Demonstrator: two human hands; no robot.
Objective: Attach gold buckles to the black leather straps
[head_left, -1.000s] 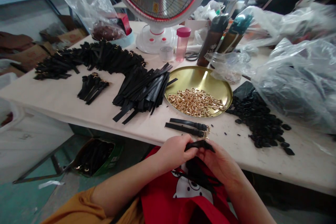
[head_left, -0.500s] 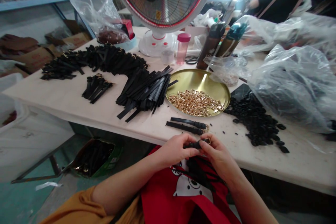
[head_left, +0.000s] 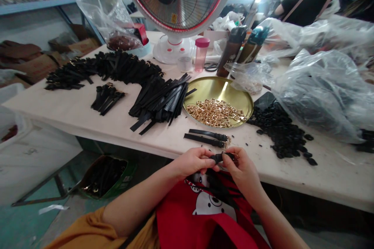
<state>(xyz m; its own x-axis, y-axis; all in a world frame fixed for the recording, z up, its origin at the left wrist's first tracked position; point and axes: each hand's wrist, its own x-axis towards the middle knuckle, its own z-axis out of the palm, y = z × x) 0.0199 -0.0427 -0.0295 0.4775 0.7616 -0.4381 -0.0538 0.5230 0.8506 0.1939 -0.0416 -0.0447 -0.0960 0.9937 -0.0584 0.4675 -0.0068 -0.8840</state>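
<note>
Between my two hands is a short black strap with a gold buckle at its right end. My left hand pinches the strap's left part, while my right hand grips it by the buckle end, thumb on top. Just beyond my fingers lie two black straps with buckles, side by side on the table. Behind them a round gold tray holds a heap of small gold buckles. Small black loops are piled to the right. More black straps lie in a stack at the left.
A large fan stands at the back, beside a pink-lidded bottle and two dark bottles. Clear plastic bags cover the right side. A bin of black pieces sits below the table edge. Two people are in the background.
My fingers have shifted on the strap, with my left hand slightly further left and the right one slightly right. The view has turned a little. Another person now shows at upper left.
</note>
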